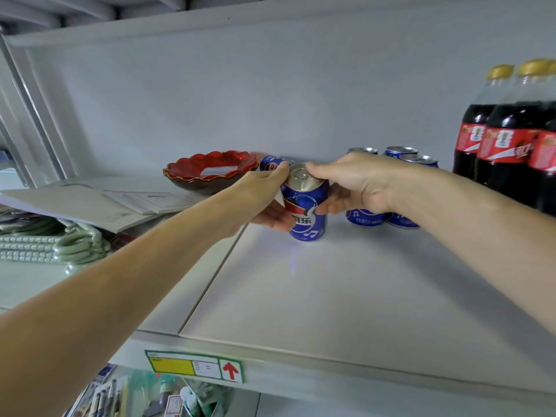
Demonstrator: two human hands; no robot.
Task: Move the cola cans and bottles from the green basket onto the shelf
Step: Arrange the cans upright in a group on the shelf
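A blue cola can (305,206) stands upright on the white shelf (331,296). My left hand (264,200) wraps its left side and my right hand (355,185) grips its right side and top rim. Behind my left hand another blue can (270,163) peeks out by the back wall. Three more blue cans (400,153) stand behind my right hand. Tall cola bottles (505,136) with red labels and gold caps stand at the far right. The green basket is out of view.
A red scalloped bowl (210,171) sits at the back left of the shelf. White booklets (99,206) and pale green hooks (75,245) lie on the left section. A yellow price label (192,366) marks the shelf's front edge.
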